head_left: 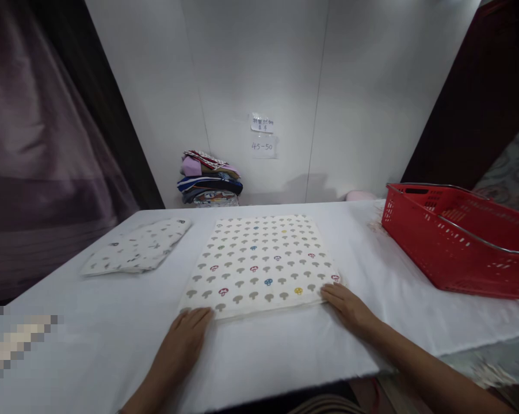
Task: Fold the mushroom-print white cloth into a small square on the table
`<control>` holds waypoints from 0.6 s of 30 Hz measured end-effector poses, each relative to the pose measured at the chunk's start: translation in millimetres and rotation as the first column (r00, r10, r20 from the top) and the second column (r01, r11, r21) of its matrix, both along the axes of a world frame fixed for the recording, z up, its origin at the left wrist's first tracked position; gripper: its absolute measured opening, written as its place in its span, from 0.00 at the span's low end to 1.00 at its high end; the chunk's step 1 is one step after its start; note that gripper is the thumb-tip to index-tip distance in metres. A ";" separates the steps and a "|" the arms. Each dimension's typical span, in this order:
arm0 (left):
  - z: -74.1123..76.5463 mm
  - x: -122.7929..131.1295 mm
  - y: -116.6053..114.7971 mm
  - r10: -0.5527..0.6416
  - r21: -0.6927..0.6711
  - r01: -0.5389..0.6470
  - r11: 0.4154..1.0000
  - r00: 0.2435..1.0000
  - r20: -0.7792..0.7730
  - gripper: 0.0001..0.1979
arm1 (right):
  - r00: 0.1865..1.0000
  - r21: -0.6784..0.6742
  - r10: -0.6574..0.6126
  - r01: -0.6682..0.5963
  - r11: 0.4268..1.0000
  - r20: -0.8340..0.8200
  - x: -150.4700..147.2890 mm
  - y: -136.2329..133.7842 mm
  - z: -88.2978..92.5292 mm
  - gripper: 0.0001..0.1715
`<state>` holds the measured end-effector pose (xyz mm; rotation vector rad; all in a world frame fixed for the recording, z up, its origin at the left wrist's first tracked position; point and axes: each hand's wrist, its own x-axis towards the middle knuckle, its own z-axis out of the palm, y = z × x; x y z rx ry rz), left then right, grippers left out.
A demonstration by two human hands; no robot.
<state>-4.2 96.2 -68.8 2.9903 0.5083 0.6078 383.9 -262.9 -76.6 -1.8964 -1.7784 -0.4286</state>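
A white cloth [259, 259] printed with mushrooms lies flat and folded into a neat rectangle in front of me. Most of its mushrooms are grey-beige, with a few in red, blue and yellow. My left hand [189, 333] rests at its near left corner, fingers laid out flat on the edge. At the near right corner, my right hand [348, 307] touches the cloth with its fingers stretched out. Neither hand grips anything that I can see. To the left lies a second folded white cloth [138, 247] with small dark prints.
A white sheet [259, 356] covers the table. On the right stands a red plastic basket [462, 247] with metal handles. Folded clothes [210, 181] are stacked at the back, by a white wall bearing paper notes [263, 146]. A purple curtain [44, 172] hangs at left.
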 end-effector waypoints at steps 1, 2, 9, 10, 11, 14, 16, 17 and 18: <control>-0.8 2.1 -2.0 -0.006 -0.020 0.005 1.000 1.000 -0.015 0.23 | 1.000 -0.003 0.010 -0.010 1.000 0.003 -0.3 -0.3 -0.3 0.27; -2.2 2.2 -2.5 0.001 -0.037 -0.002 0.999 1.000 -0.023 0.22 | 1.000 -0.016 0.011 -0.011 1.000 0.006 0.3 -1.6 -0.2 0.28; -8.3 -21.2 4.4 0.045 -0.008 -0.045 0.999 0.988 0.147 0.21 | 0.996 -0.082 -0.081 0.084 0.993 0.036 15.8 -20.7 1.3 0.27; -7.8 -22.6 4.3 0.046 -0.002 -0.047 0.999 0.985 0.164 0.21 | 0.995 -0.083 -0.092 0.095 0.992 0.039 17.3 -21.5 1.2 0.26; -7.3 -23.1 4.4 0.050 0.004 -0.051 0.999 0.983 0.175 0.21 | 0.994 -0.086 -0.099 0.103 0.991 0.042 18.4 -21.5 1.4 0.26; -8.5 -23.0 8.1 0.044 0.035 -0.051 0.998 0.981 0.188 0.20 | 0.994 -0.068 -0.086 0.091 0.994 0.069 20.5 -19.4 3.6 0.27; -12.8 -24.3 13.8 0.014 0.074 -0.031 0.997 0.976 0.216 0.20 | 0.992 -0.016 -0.050 0.052 0.999 0.114 22.0 -18.5 5.6 0.30; -15.8 -25.8 17.1 0.007 0.091 -0.030 0.995 0.970 0.242 0.20 | 0.990 0.008 -0.036 0.035 0.999 0.137 22.8 -18.6 6.4 0.31; -19.0 -27.7 20.5 0.006 0.104 -0.035 0.994 0.963 0.270 0.20 | 0.987 0.026 -0.026 0.023 0.999 0.156 23.7 -18.9 7.0 0.31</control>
